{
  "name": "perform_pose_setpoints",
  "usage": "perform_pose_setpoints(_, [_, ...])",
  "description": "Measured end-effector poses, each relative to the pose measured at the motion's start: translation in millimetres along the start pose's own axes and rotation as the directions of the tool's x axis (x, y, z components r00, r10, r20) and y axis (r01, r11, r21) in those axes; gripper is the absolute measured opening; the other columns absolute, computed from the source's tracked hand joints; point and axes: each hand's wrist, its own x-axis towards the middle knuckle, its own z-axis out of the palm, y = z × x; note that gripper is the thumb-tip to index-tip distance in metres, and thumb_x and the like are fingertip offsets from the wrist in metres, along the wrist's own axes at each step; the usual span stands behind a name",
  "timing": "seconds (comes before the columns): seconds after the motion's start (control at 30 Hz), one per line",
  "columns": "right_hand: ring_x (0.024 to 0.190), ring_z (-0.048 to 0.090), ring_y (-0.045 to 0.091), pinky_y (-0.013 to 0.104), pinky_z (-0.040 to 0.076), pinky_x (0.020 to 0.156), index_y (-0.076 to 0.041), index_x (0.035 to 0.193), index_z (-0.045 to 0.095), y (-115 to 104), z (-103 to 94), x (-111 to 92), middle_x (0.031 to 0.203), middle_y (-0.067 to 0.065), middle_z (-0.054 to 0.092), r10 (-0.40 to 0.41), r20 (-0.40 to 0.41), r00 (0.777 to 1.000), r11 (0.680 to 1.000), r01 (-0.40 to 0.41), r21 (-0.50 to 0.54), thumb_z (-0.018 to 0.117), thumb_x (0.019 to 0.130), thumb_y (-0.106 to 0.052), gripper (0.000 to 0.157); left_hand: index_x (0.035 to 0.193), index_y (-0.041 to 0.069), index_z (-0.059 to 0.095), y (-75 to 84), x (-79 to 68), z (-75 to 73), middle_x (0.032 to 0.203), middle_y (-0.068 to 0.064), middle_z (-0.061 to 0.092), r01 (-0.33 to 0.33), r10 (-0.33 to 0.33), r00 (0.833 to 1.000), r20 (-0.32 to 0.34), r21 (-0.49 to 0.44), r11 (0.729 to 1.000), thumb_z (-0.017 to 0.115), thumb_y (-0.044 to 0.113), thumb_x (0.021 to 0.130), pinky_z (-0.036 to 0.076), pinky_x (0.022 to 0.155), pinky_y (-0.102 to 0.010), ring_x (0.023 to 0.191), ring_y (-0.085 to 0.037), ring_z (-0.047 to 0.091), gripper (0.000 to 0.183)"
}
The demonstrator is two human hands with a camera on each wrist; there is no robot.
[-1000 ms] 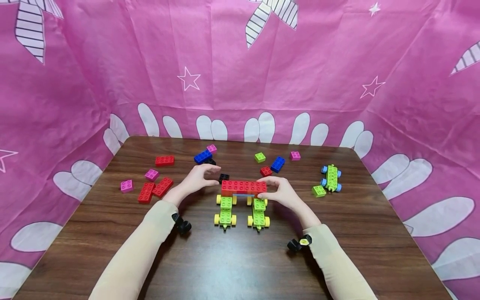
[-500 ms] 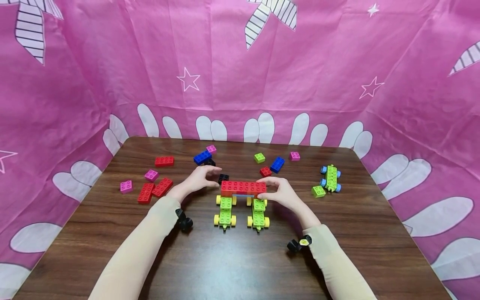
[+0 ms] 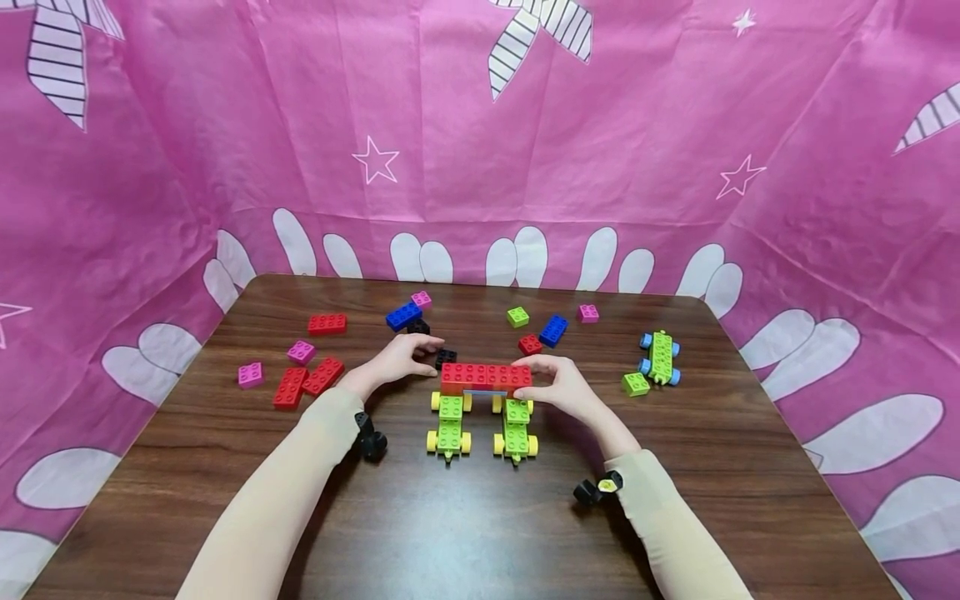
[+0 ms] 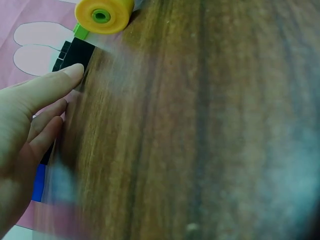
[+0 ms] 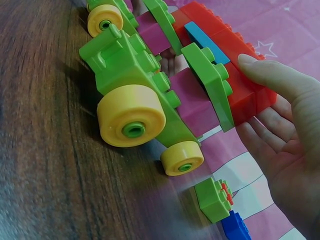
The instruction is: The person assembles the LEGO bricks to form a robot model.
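Red building bricks (image 3: 486, 378) form a bar across two green wheeled bases (image 3: 449, 435) with yellow wheels (image 5: 131, 116). Pink bricks (image 5: 192, 102) and green bricks stand between bar and bases in the right wrist view, and a flat light-blue piece (image 5: 206, 42) lies under the red. My right hand (image 3: 558, 385) grips the bar's right end, thumb on the near face, fingers behind. Left of the bar my left hand (image 3: 397, 358) hovers with relaxed, slightly bent fingers and holds nothing. Its thumb overlaps a black brick (image 4: 82, 54) in the left wrist view; contact is unclear.
Red bricks (image 3: 290, 388) and pink bricks (image 3: 251, 375) lie at the left of the brown table (image 3: 465, 533). Blue bricks (image 3: 553, 330) and small green ones (image 3: 517, 317) lie farther back. Another green base (image 3: 662, 357) with blue wheels stands at the right. Pink cloth encloses the back and sides.
My left wrist has shifted slightly to the right, its fingers still apart from the red bar. The right hand keeps its grip, and the brick build stays in place.
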Motion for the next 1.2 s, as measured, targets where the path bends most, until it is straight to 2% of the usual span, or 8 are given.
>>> perform_pose_setpoints(0.3, [0.106,0.063,0.022,0.046,0.047,0.096,-0.009,0.115,0.068,0.1,0.3,-0.3,0.111,0.007,0.070,-0.004,-0.008,1.000,1.000,0.004,-0.002,0.080,0.079,-0.020,0.040,0.131,-0.002,0.057,-3.6,1.3,2.7,0.124,-0.020,0.062,-0.004,0.004,1.000,0.012,0.044,0.999,0.074,0.013,0.085,0.046,0.100,-0.046,0.116,-0.033,0.057,0.051])
perform_pose_setpoints(0.57, [0.101,0.065,0.018,0.031,0.050,0.089,-0.004,0.115,0.067,-5.0,1.1,-0.8,0.107,0.011,0.071,-0.009,-0.009,1.000,1.000,0.009,-0.003,0.079,0.079,-0.013,0.039,0.129,0.003,0.060,-3.8,1.7,4.5,0.125,-0.016,0.064,0.013,-0.013,1.000,-0.006,0.081,0.997,0.073,0.012,0.086,0.047,0.099,-0.044,0.117,-0.031,0.059,0.046])
perform_pose_setpoints(0.73, [0.103,0.065,0.022,0.039,0.050,0.092,-0.002,0.118,0.066,-4.0,1.0,-0.6,0.110,0.014,0.070,0.001,-0.007,1.000,1.000,-0.001,0.000,0.078,0.079,-0.009,0.041,0.128,0.002,0.061,-2.9,1.4,4.6,0.123,-0.017,0.064,0.025,-0.024,1.000,-0.020,0.061,0.998,0.072,0.012,0.086,0.047,0.099,-0.045,0.116,-0.031,0.059,0.044])
perform_pose_setpoints(0.93, [0.104,0.064,0.024,0.047,0.048,0.094,-0.005,0.115,0.067,-5.0,1.1,0.3,0.109,0.011,0.070,0.009,-0.006,1.000,1.000,-0.009,0.006,0.080,0.078,-0.014,0.040,0.127,0.001,0.061,-3.4,0.4,3.8,0.118,-0.018,0.066,0.029,-0.027,0.999,-0.041,0.045,0.999,0.072,0.012,0.086,0.048,0.097,-0.044,0.112,-0.031,0.061,0.044])
perform_pose_setpoints(1.2, [0.103,0.064,0.025,0.048,0.048,0.094,-0.005,0.116,0.067,-2.2,0.6,0.1,0.109,0.012,0.070,-0.006,0.000,1.000,1.000,0.006,0.011,0.079,0.079,-0.014,0.040,0.126,0.001,0.061,-3.7,-3.9,-0.4,0.116,-0.018,0.066,0.040,-0.038,0.997,-0.062,0.025,0.999,0.072,0.010,0.086,0.049,0.096,-0.044,0.109,-0.031,0.062,0.043])
